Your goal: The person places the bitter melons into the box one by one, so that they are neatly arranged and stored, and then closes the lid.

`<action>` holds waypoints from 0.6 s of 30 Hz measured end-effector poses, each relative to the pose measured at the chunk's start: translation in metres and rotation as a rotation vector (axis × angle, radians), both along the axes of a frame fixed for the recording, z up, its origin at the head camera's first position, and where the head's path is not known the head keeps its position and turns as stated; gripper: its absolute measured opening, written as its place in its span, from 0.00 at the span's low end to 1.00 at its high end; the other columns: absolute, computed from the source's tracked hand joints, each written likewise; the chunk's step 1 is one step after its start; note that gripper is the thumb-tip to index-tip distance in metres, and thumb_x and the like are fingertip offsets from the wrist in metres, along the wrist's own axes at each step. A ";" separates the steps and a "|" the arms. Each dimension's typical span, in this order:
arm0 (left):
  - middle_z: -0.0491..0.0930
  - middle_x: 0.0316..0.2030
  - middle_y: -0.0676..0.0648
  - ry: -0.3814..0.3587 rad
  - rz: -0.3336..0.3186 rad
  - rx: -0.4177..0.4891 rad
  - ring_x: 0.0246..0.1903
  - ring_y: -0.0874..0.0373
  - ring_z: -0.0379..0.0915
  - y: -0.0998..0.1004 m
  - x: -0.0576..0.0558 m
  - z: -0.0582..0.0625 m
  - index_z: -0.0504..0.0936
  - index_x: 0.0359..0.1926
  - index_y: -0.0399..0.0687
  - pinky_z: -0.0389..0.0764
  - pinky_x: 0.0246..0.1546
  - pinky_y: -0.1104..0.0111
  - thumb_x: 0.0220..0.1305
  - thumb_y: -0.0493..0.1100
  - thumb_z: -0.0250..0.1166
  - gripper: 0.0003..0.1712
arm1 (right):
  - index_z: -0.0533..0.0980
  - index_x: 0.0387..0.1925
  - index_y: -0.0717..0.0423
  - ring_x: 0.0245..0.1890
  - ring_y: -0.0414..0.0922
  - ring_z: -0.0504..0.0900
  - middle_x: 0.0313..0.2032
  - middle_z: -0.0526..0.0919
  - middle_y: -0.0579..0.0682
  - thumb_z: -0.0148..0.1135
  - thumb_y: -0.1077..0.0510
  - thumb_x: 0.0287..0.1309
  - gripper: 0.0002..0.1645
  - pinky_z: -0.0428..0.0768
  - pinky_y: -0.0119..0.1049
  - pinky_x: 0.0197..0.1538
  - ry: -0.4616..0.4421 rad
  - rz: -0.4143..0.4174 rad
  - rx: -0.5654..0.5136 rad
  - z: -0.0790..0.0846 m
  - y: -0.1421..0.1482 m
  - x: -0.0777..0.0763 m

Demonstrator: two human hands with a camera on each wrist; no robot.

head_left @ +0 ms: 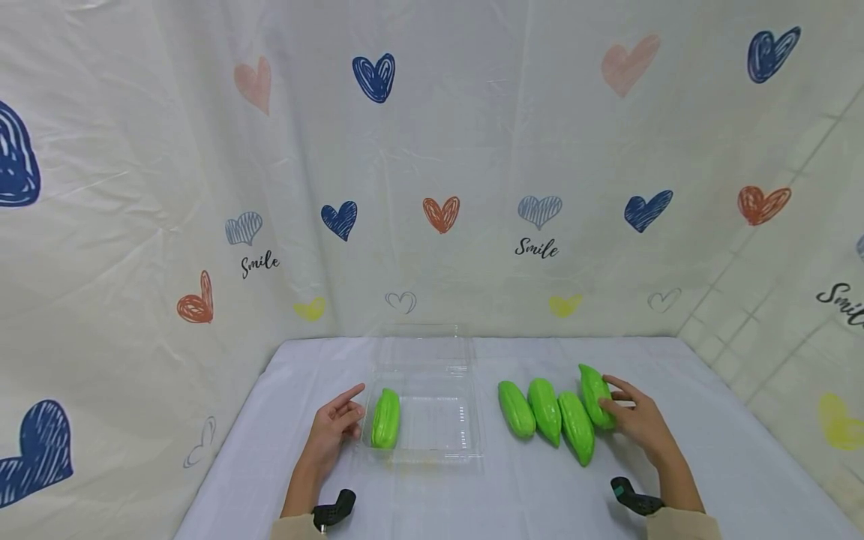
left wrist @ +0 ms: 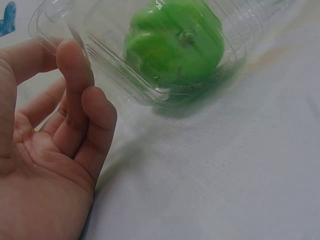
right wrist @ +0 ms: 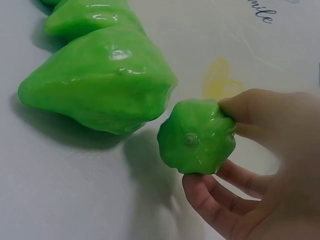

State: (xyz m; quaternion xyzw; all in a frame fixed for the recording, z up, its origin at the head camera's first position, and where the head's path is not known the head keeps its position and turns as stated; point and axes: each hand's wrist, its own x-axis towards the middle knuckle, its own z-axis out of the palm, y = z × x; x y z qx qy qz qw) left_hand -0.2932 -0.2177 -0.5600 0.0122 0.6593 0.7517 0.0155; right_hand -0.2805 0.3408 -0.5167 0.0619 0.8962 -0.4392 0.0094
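My right hand point(head_left: 637, 425) pinches a glossy green ridged fruit point(head_left: 594, 397) between thumb and fingers, at the right end of a row. In the right wrist view this fruit point(right wrist: 195, 137) turns its lobed end with a small stem nub to the camera, clear of its neighbour. A similar green fruit point(head_left: 385, 420) lies lengthwise at the left inside a clear plastic box point(head_left: 442, 450), whose lid point(head_left: 421, 349) is laid back. At the box's left edge is my left hand point(head_left: 335, 421), fingers loosely bent and index extended, its fingertips close to the rim; whether they touch it I cannot tell.
Between the box and my right hand lie three more green fruits point(head_left: 544, 409), side by side on the white tablecloth point(head_left: 486, 495). A white curtain point(head_left: 472, 150) printed with hearts hangs behind and around the table. Each wrist wears a black camera mount point(head_left: 335, 508).
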 end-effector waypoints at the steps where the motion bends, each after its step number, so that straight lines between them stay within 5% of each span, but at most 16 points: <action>1: 0.79 0.31 0.54 0.003 0.000 -0.001 0.19 0.64 0.71 0.000 0.000 0.000 0.71 0.72 0.41 0.75 0.24 0.73 0.69 0.33 0.63 0.30 | 0.55 0.80 0.54 0.63 0.69 0.73 0.69 0.63 0.75 0.55 0.41 0.74 0.43 0.80 0.44 0.49 0.004 0.000 0.006 0.001 0.000 0.000; 18: 0.79 0.32 0.55 0.028 -0.010 -0.002 0.19 0.65 0.71 0.000 0.000 -0.002 0.68 0.72 0.37 0.75 0.24 0.73 0.70 0.33 0.63 0.32 | 0.55 0.80 0.54 0.64 0.70 0.72 0.69 0.63 0.74 0.55 0.40 0.74 0.43 0.83 0.45 0.49 0.075 0.014 -0.002 0.018 -0.010 0.003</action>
